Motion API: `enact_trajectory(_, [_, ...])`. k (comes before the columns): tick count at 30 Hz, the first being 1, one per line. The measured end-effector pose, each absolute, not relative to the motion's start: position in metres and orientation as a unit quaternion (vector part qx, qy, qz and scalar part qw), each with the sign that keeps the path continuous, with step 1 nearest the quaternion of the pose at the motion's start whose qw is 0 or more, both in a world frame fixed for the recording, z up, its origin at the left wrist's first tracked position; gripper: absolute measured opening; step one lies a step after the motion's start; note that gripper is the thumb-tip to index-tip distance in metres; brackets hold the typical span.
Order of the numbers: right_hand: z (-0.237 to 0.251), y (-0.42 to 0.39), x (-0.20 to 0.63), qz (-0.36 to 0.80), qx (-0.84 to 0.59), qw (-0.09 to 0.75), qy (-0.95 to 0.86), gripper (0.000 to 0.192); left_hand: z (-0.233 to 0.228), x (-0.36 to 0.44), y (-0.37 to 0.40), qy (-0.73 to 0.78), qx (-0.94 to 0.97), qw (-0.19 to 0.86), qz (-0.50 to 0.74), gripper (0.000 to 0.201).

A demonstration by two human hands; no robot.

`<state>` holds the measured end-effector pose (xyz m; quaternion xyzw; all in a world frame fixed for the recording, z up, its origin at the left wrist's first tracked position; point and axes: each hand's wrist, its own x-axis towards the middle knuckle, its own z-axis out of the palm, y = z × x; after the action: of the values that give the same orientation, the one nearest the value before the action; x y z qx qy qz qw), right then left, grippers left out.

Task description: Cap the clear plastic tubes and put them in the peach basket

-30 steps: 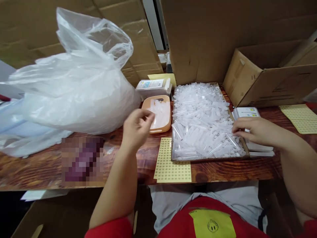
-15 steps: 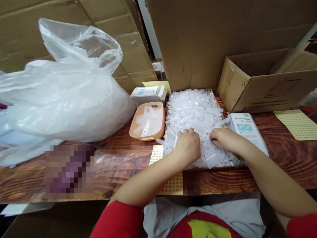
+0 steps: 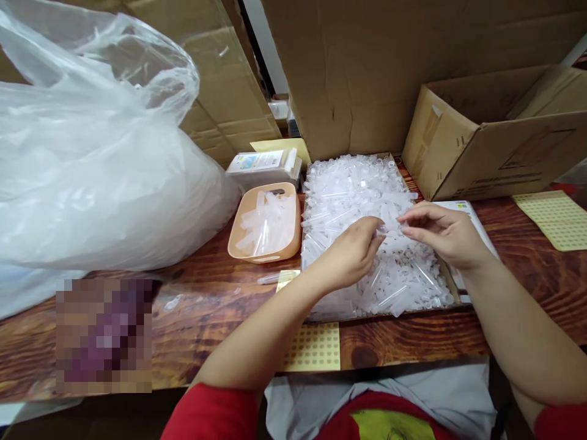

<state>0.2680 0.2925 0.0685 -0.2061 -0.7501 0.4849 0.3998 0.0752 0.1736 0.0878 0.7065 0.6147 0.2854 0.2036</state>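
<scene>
A shallow cardboard tray (image 3: 452,287) holds a heap of several clear plastic tubes (image 3: 348,189). My left hand (image 3: 351,253) and my right hand (image 3: 440,232) hover over the heap, fingertips pinched toward each other on a small clear tube (image 3: 389,228) held between them. To the left of the tray sits an orange plastic basket (image 3: 238,235) with several clear tubes inside. A yellow sticker sheet (image 3: 316,345) lies under my left forearm at the table's front edge.
A big clear plastic bag (image 3: 101,165) fills the left of the wooden table (image 3: 206,324). An open cardboard box (image 3: 499,140) stands at the right, with a second yellow sticker sheet (image 3: 553,217) beside it. Small white packets (image 3: 261,165) lie behind the basket. A loose tube (image 3: 270,278) lies on the table.
My left hand left the orange basket, came over to the tray, dug into the tubes beside the right hand, and both hands have now lifted with a tube pinched between them.
</scene>
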Motion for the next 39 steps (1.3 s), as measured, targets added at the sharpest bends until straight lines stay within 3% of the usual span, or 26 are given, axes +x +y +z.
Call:
enact_trajectory(4, [0.064,0.280,0.249,0.573,-0.222,0.487,-0.620,0.032,0.082,0.072,0.179,0.587,0.713,0.221,0.312,0.027])
enact_trajectory(10, [0.061,0.273,0.246,0.501,-0.211,0.501,-0.673,0.029,0.082,0.072,0.179,0.593,0.734,0.195,0.267,0.023])
enact_trajectory(16, [0.059,0.271,0.241,0.517,-0.204,0.501,-0.664,0.022,0.093,0.074,0.179,0.649,0.728,0.138,0.175,0.026])
enact_trajectory(21, [0.060,0.268,0.224,0.558,-0.210,0.476,-0.646,0.039,0.098,0.073,0.179,0.697,0.707,0.080,0.091,0.022])
enact_trajectory(24, [0.073,0.292,0.222,0.542,-0.199,0.378,-0.723,0.044,0.097,0.068,0.182,0.707,0.698,0.079,0.079,0.020])
enact_trajectory(27, [0.086,0.336,0.214,0.490,-0.176,0.278,-0.807,0.042,0.097,0.062,0.188,0.726,0.668,0.090,0.138,0.025])
enact_trajectory(29, [0.089,0.362,0.200,0.368,-0.199,0.301,-0.857,0.028,0.096,0.055,0.190,0.744,0.633,0.097,0.189,0.026])
enact_trajectory(31, [0.088,0.375,0.180,0.207,-0.191,0.248,-0.927,0.017,0.094,0.048,0.191,0.749,0.615,0.113,0.217,0.024])
enact_trajectory(33, [0.086,0.378,0.162,0.104,-0.155,0.153,-0.970,0.022,0.092,0.042,0.193,0.738,0.621,0.131,0.229,0.021])
enact_trajectory(35, [0.085,0.376,0.153,0.075,-0.131,0.103,-0.983,0.027,0.090,0.039,0.194,0.722,0.630,0.147,0.246,0.018])
enact_trajectory(37, [0.085,0.374,0.155,0.085,-0.130,0.117,-0.981,0.030,0.088,0.037,0.197,0.709,0.631,0.158,0.271,0.015])
enact_trajectory(39, [0.087,0.372,0.168,0.130,-0.158,0.197,-0.959,0.030,0.088,0.037,0.199,0.699,0.625,0.166,0.307,0.013])
